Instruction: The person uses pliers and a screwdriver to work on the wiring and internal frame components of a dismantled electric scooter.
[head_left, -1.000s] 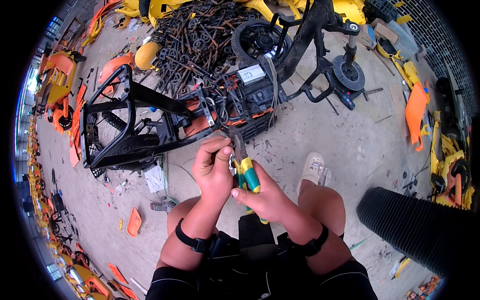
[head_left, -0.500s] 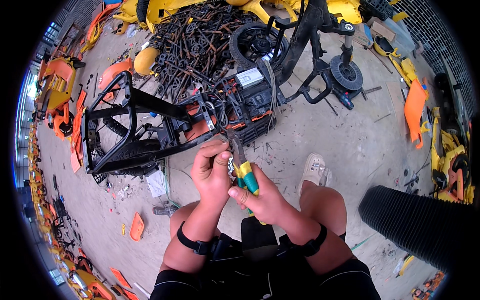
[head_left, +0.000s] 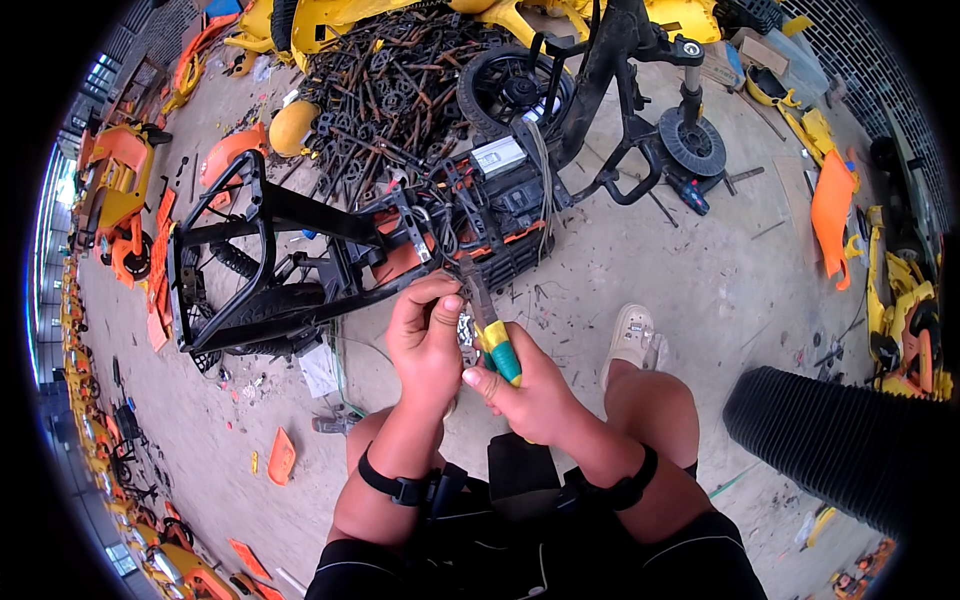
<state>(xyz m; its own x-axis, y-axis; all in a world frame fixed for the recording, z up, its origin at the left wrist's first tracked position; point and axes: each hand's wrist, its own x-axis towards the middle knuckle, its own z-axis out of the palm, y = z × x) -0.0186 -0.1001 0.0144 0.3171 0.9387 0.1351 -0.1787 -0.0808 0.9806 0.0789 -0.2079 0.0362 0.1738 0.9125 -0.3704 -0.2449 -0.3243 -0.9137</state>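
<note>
In front of the scooter frame (head_left: 300,220), my right hand (head_left: 530,392) is wrapped round pliers (head_left: 497,345) with green and yellow handles. The plier jaws point up and away, beside the fingertips of my left hand (head_left: 424,335). Those left fingers are pinched together at the frame's near edge; whatever lies between them is too small to make out. A silvery piece (head_left: 466,330) shows between my two hands. Loose cables (head_left: 450,235) and a dark battery-like block (head_left: 515,195) sit in the middle of the frame, just beyond my hands.
A heap of rusty metal parts (head_left: 395,100) and a wheel (head_left: 515,90) lie beyond the frame. Orange and yellow scooter panels (head_left: 832,215) line both sides. A power drill (head_left: 690,195) rests on the floor, and a black ribbed tube (head_left: 800,430) stands at the right.
The plier handles look closer together, with less of the second handle showing. Both hands stay at nearly the same place by the frame. The whole view has shifted slightly.
</note>
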